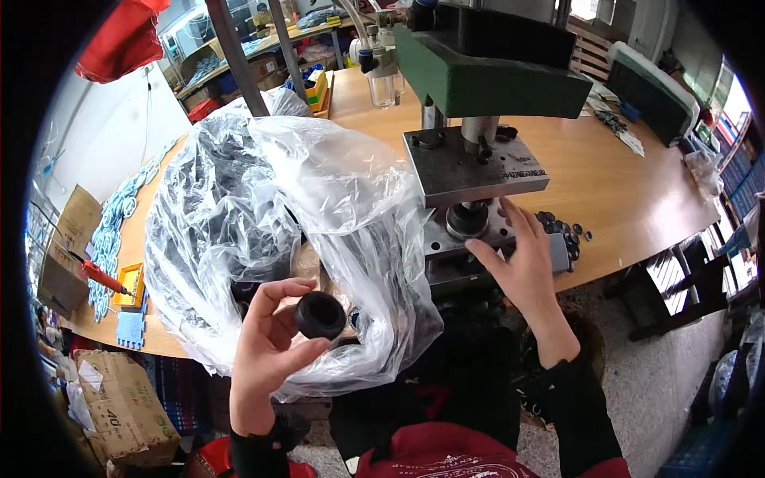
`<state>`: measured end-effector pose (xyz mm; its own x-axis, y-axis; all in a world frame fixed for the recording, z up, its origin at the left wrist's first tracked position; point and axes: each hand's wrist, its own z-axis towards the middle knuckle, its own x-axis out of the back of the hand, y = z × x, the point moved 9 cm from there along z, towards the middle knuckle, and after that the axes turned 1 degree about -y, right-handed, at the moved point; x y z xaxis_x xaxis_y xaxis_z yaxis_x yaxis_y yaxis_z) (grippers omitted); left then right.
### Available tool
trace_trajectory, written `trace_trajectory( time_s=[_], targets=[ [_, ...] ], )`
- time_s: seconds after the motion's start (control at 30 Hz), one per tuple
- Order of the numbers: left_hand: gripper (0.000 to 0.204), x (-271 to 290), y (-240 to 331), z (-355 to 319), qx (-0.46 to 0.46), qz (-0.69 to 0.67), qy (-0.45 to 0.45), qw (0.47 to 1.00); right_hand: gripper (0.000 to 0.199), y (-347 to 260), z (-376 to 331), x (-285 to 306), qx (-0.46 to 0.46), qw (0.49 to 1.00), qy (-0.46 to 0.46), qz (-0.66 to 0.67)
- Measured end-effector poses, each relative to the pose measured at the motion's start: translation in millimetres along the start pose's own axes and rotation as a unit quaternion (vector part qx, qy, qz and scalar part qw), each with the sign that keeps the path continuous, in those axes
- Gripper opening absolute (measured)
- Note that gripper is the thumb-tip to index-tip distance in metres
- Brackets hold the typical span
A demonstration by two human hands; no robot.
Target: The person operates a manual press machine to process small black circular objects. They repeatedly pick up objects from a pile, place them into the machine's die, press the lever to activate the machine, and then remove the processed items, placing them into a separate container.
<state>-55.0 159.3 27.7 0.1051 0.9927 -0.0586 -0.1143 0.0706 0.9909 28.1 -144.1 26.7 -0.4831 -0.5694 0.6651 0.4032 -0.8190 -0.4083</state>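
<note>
My left hand (275, 346) grips a black hollow round part (320, 315) between thumb and fingers, its opening facing up. Over the lower die of a green press (490, 72), my right hand (522, 259) has its thumb and fingers apart. Between them and just to their left, a black round part (466, 221) sits on the die plate (440, 241). Whether the fingertips touch the part or the plate, I cannot tell. The steel upper plate (470, 179) hangs above it. Beside my left hand lies a big transparent plastic bag (351, 187) with dark contents.
Small black discs (570, 231) lie heaped right of the die on the wooden table (629, 207). An orange-handled screwdriver (103, 275) stands by a yellow tray (131, 284) at the left, near light-blue pieces (115, 223). A cardboard box (127, 406) stands below the table's left edge.
</note>
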Motion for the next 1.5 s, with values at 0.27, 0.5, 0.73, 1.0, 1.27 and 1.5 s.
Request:
trace_trajectory(
  time_s=[0.27,0.5,0.73,1.0,1.27,1.5],
  targets=[
    [0.062,-72.1,-17.4,12.1,0.059,-0.067,-0.068,0.994,0.053,-0.6,18.1,-7.8,-0.052,0.998,0.008,0.038],
    [0.053,-116.2,-19.3,66.6,-0.077,0.198,-0.052,0.976,0.058,114.1,-130.8,42.2,-0.24,0.968,-0.075,-0.012],
    [0.051,-140.0,-17.0,110.1,-0.187,0.327,0.093,0.922,0.076,244.9,-301.3,74.9,-0.455,0.862,-0.164,-0.152],
    [0.047,-151.0,-12.6,135.5,-0.222,0.349,0.075,0.907,0.064,244.3,-321.6,71.5,-0.434,0.876,-0.156,-0.14],
    [0.052,-147.9,-18.8,131.1,-0.188,0.402,0.084,0.892,0.056,206.8,-298.1,67.5,-0.424,0.89,-0.129,-0.11],
    [0.057,-152.6,-15.2,124.9,-0.23,0.402,0.11,0.88,0.052,193.5,-251.2,59.8,-0.347,0.929,-0.106,-0.067]
  ],
)
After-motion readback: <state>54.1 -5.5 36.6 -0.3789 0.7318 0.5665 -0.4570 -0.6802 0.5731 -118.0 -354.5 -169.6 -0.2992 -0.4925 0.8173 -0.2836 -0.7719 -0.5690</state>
